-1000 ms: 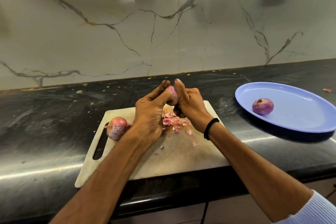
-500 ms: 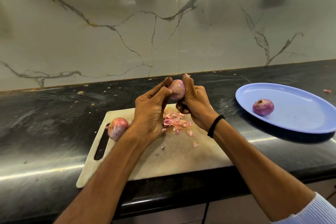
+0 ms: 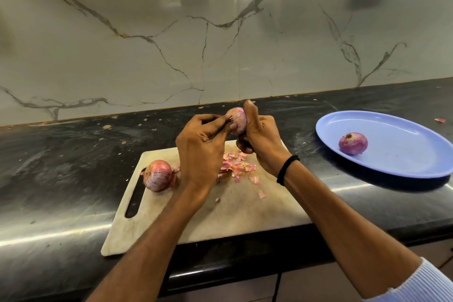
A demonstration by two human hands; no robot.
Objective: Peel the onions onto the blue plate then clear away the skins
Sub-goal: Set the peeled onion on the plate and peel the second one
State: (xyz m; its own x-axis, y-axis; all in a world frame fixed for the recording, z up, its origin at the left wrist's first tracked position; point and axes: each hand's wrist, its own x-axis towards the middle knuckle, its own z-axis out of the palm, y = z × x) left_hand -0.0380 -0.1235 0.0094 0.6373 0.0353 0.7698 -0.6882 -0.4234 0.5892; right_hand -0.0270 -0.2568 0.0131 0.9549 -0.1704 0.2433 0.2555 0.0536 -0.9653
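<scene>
On dark surface (image 3: 61, 167), board (image 3: 245, 218) carries skins (image 3: 235, 164), unpeeled onion (image 3: 158, 175) left | blue plate (image 3: 404, 164) right, purple onion (image 3: 353, 143) on it | above board, right hand (image 3: 262, 140) grips glossy pink onion (image 3: 237, 120) (left hand (image 3: 201, 144) pinches its skin)

Onion (image 3: 237, 120) between left hand (image 3: 201, 148), right hand (image 3: 262, 143)

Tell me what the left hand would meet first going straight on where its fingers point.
The pink round part-peeled onion gripped by the right hand; fingertips of the left hand seem to touch it.

Blue plate (image 3: 402, 162) — purple onions (image 3: 353, 143); pink skins (image 3: 236, 165); black counter (image 3: 61, 167); white grey-veined marble wall (image 3: 171, 44).
</scene>
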